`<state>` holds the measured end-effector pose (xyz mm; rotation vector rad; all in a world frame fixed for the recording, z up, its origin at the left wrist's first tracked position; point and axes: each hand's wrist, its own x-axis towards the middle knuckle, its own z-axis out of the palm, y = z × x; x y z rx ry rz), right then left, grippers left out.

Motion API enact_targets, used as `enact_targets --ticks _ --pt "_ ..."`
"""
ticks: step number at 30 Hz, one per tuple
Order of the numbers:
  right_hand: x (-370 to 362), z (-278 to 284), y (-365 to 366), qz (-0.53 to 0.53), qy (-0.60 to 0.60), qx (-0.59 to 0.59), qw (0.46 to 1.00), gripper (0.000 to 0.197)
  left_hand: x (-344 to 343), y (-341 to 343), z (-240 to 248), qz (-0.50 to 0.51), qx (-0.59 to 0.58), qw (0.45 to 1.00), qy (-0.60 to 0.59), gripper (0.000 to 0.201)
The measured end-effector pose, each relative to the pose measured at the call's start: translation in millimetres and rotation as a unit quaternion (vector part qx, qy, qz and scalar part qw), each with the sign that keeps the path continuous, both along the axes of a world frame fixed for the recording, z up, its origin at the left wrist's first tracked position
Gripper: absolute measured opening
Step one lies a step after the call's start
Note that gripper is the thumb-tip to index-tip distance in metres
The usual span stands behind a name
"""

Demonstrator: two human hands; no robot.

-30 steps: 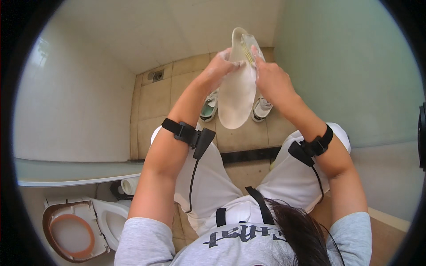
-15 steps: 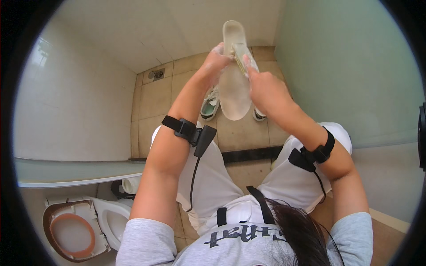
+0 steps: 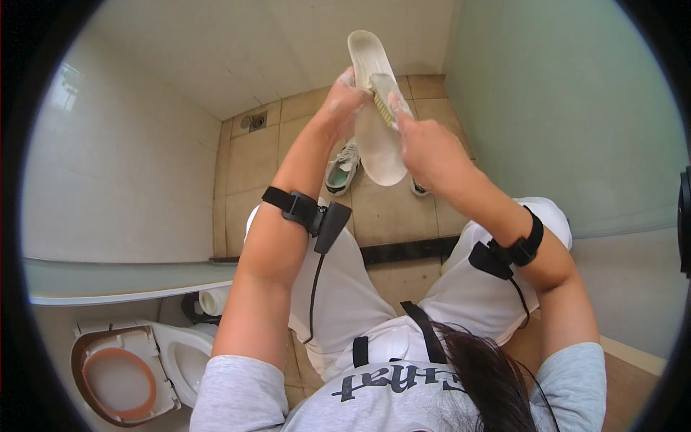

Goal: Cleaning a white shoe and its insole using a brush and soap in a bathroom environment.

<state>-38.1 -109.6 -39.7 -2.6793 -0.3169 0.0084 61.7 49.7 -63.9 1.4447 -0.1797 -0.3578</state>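
Observation:
A pale shoe insole [image 3: 379, 147] is held up in front of me, its far end leaning left. My left hand [image 3: 345, 97] grips its left edge near the middle, with white suds on the skin. In my right hand [image 3: 425, 140] is a scrubbing brush [image 3: 384, 97] with yellowish bristles, lying slantwise across the insole; its bristles face the lower left. The right fingers are wrapped round the brush, with suds on them too. Below the insole a white shoe [image 3: 342, 169] with a green inside stands on the floor. A second shoe [image 3: 419, 187] is mostly hidden behind my right hand.
A floor drain [image 3: 255, 121] lies in the tiles at far left. A dark threshold strip [image 3: 403, 250] crosses the floor near my knees. The greenish glass panel [image 3: 561, 129] stands at right. A toilet [image 3: 180, 360] with its lid raised is at lower left.
The insole has tilted, its far end shifting left and its near end rising a little. The brush has slid slightly down and left with my right hand.

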Motion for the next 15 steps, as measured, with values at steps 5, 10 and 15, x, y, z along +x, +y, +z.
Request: enact_targets --ticks 5,10,15 --pt "6.7 3.9 -8.3 -0.024 -0.032 -0.007 0.999 0.053 -9.6 -10.9 -2.8 -0.072 -0.016 0.997 -0.011 0.059" --pt "61.8 -2.8 -32.0 -0.059 -0.103 0.061 0.991 0.050 -23.0 -27.9 2.6 -0.119 0.001 0.992 -0.031 0.061" --pt "42.3 8.8 -13.6 -0.035 -0.051 0.015 0.998 0.058 -14.0 -14.6 6.3 -0.072 -0.026 0.997 -0.014 0.061"
